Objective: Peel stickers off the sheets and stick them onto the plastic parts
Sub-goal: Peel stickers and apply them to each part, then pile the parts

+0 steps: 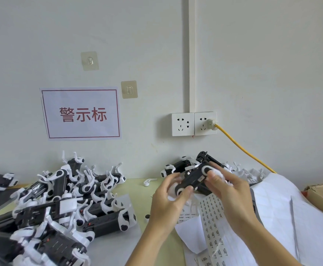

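Pale wall is filling most of what I am seeing from where I am standing, and a greenish surface (133, 187) is running along its foot; a double wall socket (194, 123) is sitting low on that wall, and I am taking it as my landmark; a yellow cable (243, 148) is dropping from the socket's right side down to the right; a printed notice (81, 113) with red characters is hanging well to the socket's left.

Directly below the socket the person is holding one black-and-white plastic part (197, 177) up off the surface, between both hands; the left hand (168, 200) is curling its fingers round the part's near end, with the thumb lying on a white rounded piece; the right hand (231, 191) is gripping the far end, its fingers wrapping over the top; I judge that lifting it this way is turning one face toward the eyes, either to choose the spot for a sticker or to press one down; whether a sticker is already on it I cannot tell.

Below the socket and under the hands a sticker sheet (212, 217) with rows of small dark labels is lying flat, close by, probably so the next label is within reach; white backing sheets (283, 204) are piling up down to the socket's right; a heap of similar parts (60, 200) is lying far down to the socket's left, kept apart from the sheets, though whether they are done or waiting I cannot say.
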The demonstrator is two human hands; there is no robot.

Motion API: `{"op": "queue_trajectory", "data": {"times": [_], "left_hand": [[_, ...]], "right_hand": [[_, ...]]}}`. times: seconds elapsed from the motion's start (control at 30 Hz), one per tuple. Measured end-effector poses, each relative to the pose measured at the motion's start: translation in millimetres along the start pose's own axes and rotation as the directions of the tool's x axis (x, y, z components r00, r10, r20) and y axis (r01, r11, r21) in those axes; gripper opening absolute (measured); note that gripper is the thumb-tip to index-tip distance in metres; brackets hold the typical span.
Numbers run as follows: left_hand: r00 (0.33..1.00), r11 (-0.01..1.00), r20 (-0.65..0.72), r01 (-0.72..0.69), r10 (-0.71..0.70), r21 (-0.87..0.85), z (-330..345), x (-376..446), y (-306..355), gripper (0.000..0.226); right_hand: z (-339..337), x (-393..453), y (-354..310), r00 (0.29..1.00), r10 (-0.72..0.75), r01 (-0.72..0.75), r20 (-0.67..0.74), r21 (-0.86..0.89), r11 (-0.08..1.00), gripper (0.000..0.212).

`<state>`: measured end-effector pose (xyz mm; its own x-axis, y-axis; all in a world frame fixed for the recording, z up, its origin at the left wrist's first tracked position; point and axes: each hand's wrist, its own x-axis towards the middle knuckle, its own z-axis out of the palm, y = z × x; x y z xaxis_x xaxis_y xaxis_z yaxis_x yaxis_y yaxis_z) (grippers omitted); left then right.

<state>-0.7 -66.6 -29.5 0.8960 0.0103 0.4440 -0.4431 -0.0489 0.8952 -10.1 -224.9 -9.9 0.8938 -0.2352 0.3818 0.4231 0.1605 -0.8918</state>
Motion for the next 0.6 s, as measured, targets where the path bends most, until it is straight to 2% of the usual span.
{"op": "queue_trajectory", "data": {"times": [0.1, 0.17, 0.27, 0.37, 0.43, 0.53, 0.6], "left_hand": [[0.983, 0.971, 0.01, 0.184, -0.184, -0.152, 0.4, 1.9, -0.3, 0.047], [0.973, 0.935, 0.026, 0.23, -0.231, -0.271, 2.1, 2.4, 0.0, 0.042], [0.975, 0.908, -0.032, 0.191, -0.218, -0.372, 2.5, 2.5, 0.6, 0.047], [0.978, 0.896, -0.083, 0.14, -0.192, -0.421, -0.1, 4.2, 1.3, 0.032], [0.975, 0.886, -0.11, 0.124, -0.192, -0.446, -2.0, 5.2, 2.0, 0.03], [0.973, 0.856, -0.117, 0.113, -0.197, -0.505, -3.1, 5.5, 2.3, 0.019], [0.975, 0.845, -0.111, 0.108, -0.193, -0.524, -3.4, 4.9, 2.2, 0.013]], "right_hand": [[-1.4, 2.1, -0.8, 0.998, 0.047, -0.039, -0.049, 0.146, 0.988, 0.026], [0.0, 2.3, -0.5, 0.995, 0.092, -0.084, -0.04, 0.165, 0.983, 0.029], [1.7, 2.8, -1.5, 0.99, 0.137, -0.132, -0.025, 0.145, 0.981, 0.029], [5.1, 0.8, -1.7, 0.981, 0.191, -0.192, 0.021, 0.049, 0.98, 0.027], [6.8, -0.5, 0.5, 0.973, 0.225, -0.224, 0.055, -0.02, 0.974, 0.029], [6.2, -0.8, 1.0, 0.973, 0.218, -0.211, 0.075, -0.085, 0.974, 0.028], [4.9, -0.9, -0.7, 0.975, 0.194, -0.183, 0.111, -0.096, 0.978, 0.035]]}}
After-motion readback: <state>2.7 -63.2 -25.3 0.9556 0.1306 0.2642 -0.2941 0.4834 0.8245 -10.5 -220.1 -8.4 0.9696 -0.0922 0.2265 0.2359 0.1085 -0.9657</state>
